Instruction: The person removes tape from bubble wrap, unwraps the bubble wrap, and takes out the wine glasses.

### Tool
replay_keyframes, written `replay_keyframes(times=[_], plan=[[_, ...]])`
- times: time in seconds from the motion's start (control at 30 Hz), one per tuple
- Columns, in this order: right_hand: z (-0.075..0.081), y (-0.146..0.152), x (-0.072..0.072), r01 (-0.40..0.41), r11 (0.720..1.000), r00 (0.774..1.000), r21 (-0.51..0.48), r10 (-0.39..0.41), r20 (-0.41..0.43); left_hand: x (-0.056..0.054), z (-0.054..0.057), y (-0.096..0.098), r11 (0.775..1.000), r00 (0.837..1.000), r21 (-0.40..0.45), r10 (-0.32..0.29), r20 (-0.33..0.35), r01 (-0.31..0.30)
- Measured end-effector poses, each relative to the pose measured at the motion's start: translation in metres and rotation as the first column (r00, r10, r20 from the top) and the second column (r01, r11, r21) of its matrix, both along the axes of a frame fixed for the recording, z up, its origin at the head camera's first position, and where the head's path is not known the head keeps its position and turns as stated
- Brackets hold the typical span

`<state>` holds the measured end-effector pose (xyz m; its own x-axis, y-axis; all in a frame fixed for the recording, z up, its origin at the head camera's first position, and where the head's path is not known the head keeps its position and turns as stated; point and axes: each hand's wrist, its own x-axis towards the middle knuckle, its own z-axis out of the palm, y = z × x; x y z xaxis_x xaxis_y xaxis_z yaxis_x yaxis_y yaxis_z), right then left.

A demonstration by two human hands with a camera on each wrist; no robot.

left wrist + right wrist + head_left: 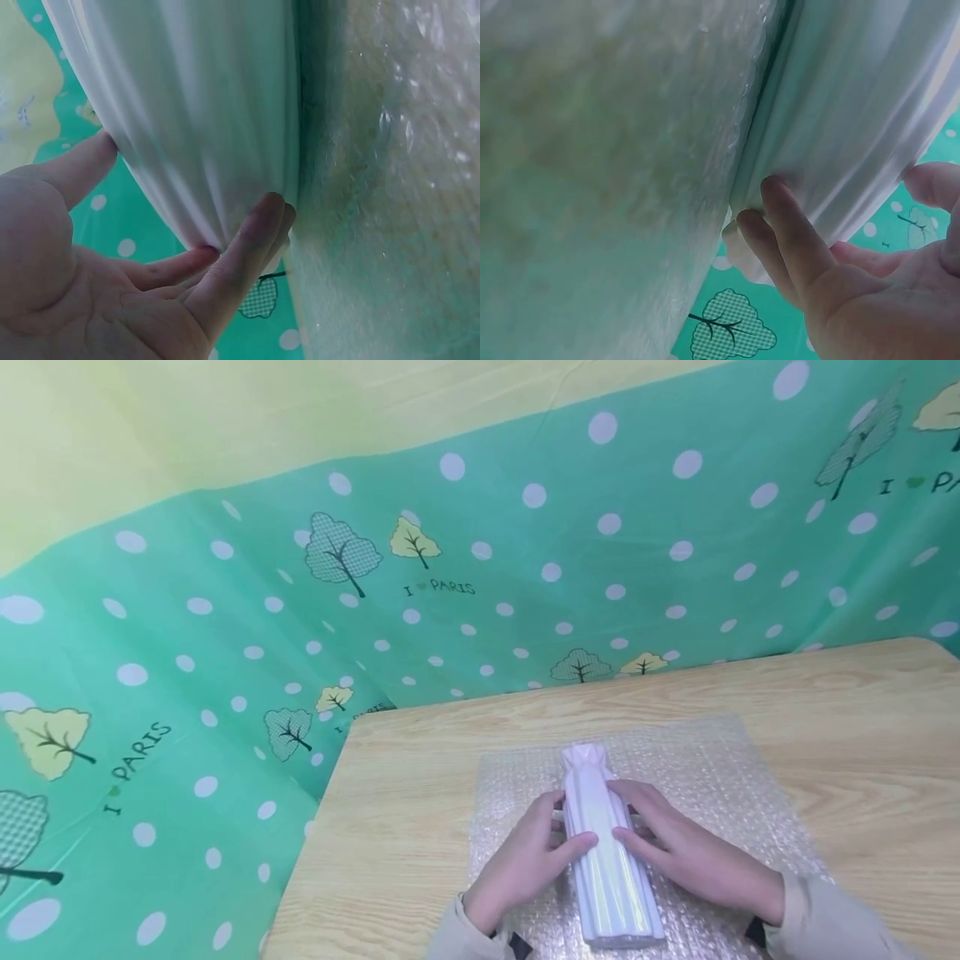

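A glossy white ribbed vase (613,885) lies on its side on a sheet of bubble wrap (697,760), its flared, faceted neck pointing away from me. My left hand (528,853) holds its left side, thumb on the upper face and fingers down along the flank. From the other side my right hand (686,853) grips it in the same way, the two thumbs nearly level. Up close, the left wrist view has fingertips (266,206) against the ridged wall. In the right wrist view, fingertips (775,187) touch the vase low, near the bubble wrap.
The bubble wrap spreads past the vase on both sides over a light wood-grain table (397,793). Behind and to the left hangs a green curtain (247,693) with white dots and printed trees. Pale sleeves (832,918) cover my forearms.
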<state>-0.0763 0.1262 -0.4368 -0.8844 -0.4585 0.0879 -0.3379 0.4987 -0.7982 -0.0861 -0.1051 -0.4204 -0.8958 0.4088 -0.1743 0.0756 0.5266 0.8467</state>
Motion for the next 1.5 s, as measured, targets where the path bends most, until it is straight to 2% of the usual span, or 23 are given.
replay_keyframes(times=[0.13, 0.3, 0.4, 0.57, 0.67, 0.9, 1.13, 1.33, 1.5], plan=[[0.0019, -0.0001, 0.0011, 0.007, 1.000, 1.000, -0.021, -0.007, 0.014, 0.0015, 0.0000, 0.0010, 1.000, 1.000, 0.027, 0.000, 0.016, -0.001], [0.0045, -0.0003, 0.0011, 0.003, 0.998, 0.990, -0.056, 0.005, 0.140, 0.0022, -0.0011, 0.0011, 0.999, 1.000, 0.049, -0.013, 0.026, 0.012], [0.0050, -0.0002, 0.0004, 0.001, 0.998, 0.983, -0.062, 0.010, 0.181, 0.0020, -0.0014, 0.0011, 0.999, 1.000, 0.042, -0.019, 0.022, 0.018], [0.0033, -0.0002, -0.0008, 0.008, 0.997, 0.984, -0.076, 0.006, 0.176, 0.0017, -0.0008, 0.0018, 0.999, 1.000, 0.032, -0.010, 0.007, 0.010], [0.0025, 0.0005, -0.0015, 0.000, 0.993, 0.985, -0.121, 0.020, 0.169, 0.0018, -0.0002, 0.0019, 0.999, 1.000, 0.053, -0.001, 0.005, 0.001], [0.0037, 0.0027, -0.0001, -0.069, 0.960, 0.983, -0.272, 0.112, 0.146, 0.0023, 0.0007, 0.0007, 0.993, 0.999, 0.108, 0.042, -0.007, -0.041], [0.0048, 0.0012, 0.0017, -0.084, 0.927, 0.963, -0.365, 0.169, 0.209, 0.0053, 0.0022, 0.0022, 0.992, 0.997, 0.100, 0.072, 0.014, -0.073], [0.0050, 0.0007, 0.0026, -0.084, 0.928, 0.970, -0.362, 0.159, 0.184, 0.0074, 0.0039, 0.0033, 0.991, 0.997, 0.108, 0.075, 0.016, -0.076], [0.0064, -0.0007, 0.0059, -0.059, 0.944, 0.985, -0.325, 0.109, 0.136, 0.0090, 0.0060, 0.0032, 0.988, 0.997, 0.131, 0.075, 0.012, -0.076]])
